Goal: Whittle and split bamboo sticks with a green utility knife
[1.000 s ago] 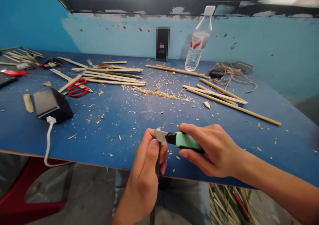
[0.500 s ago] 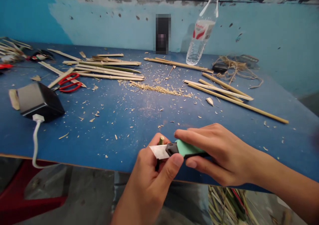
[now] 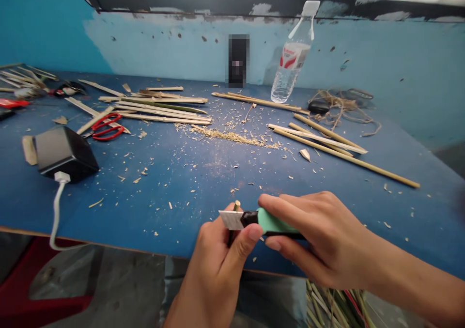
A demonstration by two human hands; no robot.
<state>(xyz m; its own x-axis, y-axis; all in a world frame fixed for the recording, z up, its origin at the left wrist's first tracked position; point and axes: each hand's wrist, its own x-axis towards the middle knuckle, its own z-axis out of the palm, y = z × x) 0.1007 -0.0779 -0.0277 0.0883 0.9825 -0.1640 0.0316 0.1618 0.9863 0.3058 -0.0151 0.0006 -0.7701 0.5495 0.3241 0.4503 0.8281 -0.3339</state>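
Note:
My right hand (image 3: 319, 236) is closed around a green and black utility knife (image 3: 278, 223), its wide blade out and pointing left. In my left hand (image 3: 221, 260) is a thin stick (image 3: 237, 206), greenish with a pale cut end that pokes up above the fingers. The blade lies across the stick, just below that end. My left thumb presses near the knife's black nose. The rest of the stick is mostly hidden by my left fingers. Both hands are over the front edge of the blue table (image 3: 152, 173).
Split bamboo strips (image 3: 163, 107) and red-handled scissors (image 3: 108, 127) lie at left, near a black box (image 3: 67, 153) with a white cable. Shavings (image 3: 232, 136) form a line mid-table. Bamboo sticks (image 3: 345, 161), a water bottle (image 3: 288, 61) and tangled twine (image 3: 337, 107) are at right.
The knife blade has turned, its flat face now tilted differently against the stick. A small shaving shows below the hands near the table edge. The whole view has shifted slightly.

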